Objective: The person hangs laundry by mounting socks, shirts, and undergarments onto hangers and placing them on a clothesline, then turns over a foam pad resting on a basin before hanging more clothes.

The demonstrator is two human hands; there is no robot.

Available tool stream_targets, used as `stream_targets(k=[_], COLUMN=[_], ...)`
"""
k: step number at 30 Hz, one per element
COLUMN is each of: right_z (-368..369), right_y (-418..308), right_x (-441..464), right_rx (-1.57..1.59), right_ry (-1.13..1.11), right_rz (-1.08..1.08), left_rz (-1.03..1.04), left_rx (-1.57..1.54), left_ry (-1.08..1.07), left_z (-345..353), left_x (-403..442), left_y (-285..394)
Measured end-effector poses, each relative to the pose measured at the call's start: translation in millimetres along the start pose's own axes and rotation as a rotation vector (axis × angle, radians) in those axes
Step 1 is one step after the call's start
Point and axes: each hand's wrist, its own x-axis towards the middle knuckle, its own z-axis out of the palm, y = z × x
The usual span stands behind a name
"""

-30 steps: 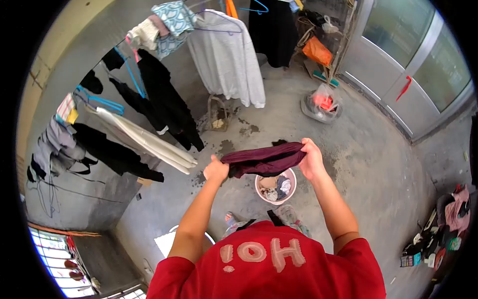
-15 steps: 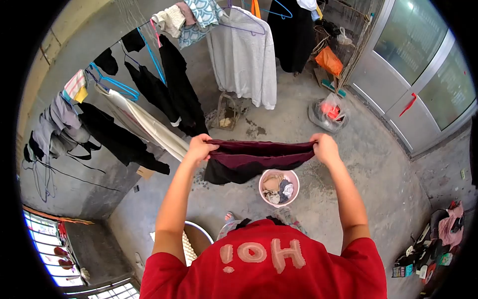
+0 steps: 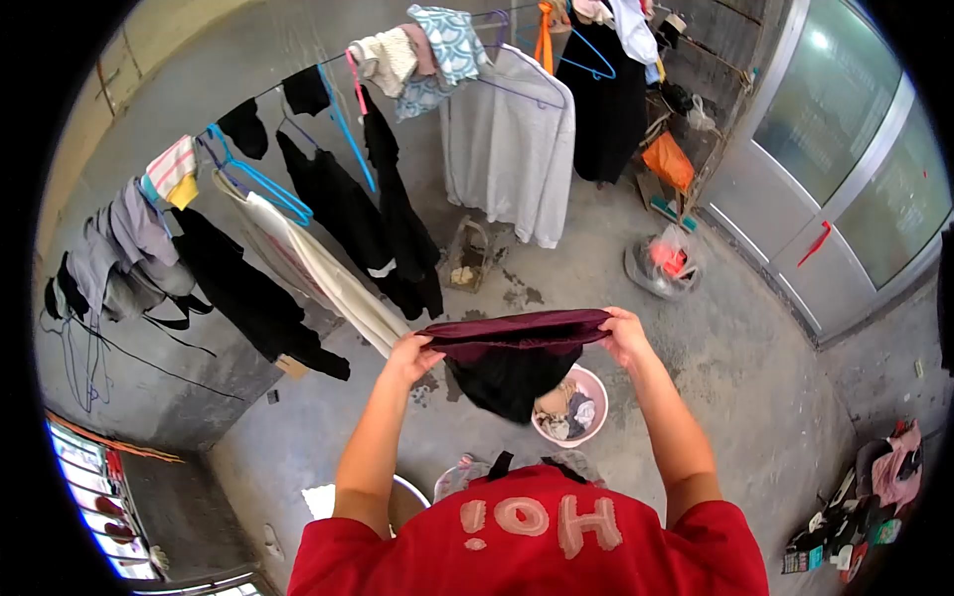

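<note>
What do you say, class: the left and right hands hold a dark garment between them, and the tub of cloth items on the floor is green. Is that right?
Not quite: the tub is pink, not green, as the head view shows. The left hand and right hand do hold the dark garment.

The garment (image 3: 517, 372) is matt cloth, the basin (image 3: 600, 397) smooth plastic. The floor (image 3: 735, 417) looks like rough, matt concrete; the door (image 3: 755, 199) pairs smooth metal with glossy glass (image 3: 825, 94).
</note>
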Motion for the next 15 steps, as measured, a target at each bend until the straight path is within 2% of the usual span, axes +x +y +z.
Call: stream_targets(k=[1, 3, 4, 5, 7, 8, 9, 11, 12, 13, 15], right_z=[16, 44, 54, 62, 75, 83, 91, 105, 119, 135, 182], right_y=[2, 9, 12, 16, 25, 33, 41, 58, 60, 62, 57], right_x=[0, 3, 6, 11, 22, 27, 34, 47, 45, 46, 44], right_rx=[-0.007, 0.147, 0.182, 0.178, 0.231, 0.178, 0.179, -0.39, -0.506, -0.741, -1.21], right_ry=[-0.012, -0.072, -0.084, -0.094, 0.029, 0.101, 0.096, 0.272, 0.247, 0.172, -0.054], right_rz=[-0.003, 0.029, 0.035, 0.029, -0.002, -0.048, -0.054, -0.156, -0.119, -0.165, -0.295], left_rz=[0.011, -0.079, -0.037, -0.026, 0.046, 0.258, 0.393, 0.358, 0.244, 0.251, 0.188], left_rx=[-0.009, -0.391, -0.357, -0.361, 0.105, 0.465, 0.877, 1.248, 0.962, 0.96, 0.129], left_ry=[0.002, 0.022, -0.08, -0.083, -0.187, 0.112, 0.123, 0.031, -0.069, -0.067, -0.182], left_z=[-4, -7, -5, -11, -21, -21, -27, -32, -28, -24, -19], left_x=[0, -1, -12, -17, -29, -41, -53, -65, -77, -80, -81], left_y=[7, 20, 26, 33, 48, 49, 59, 80, 88, 92, 102])
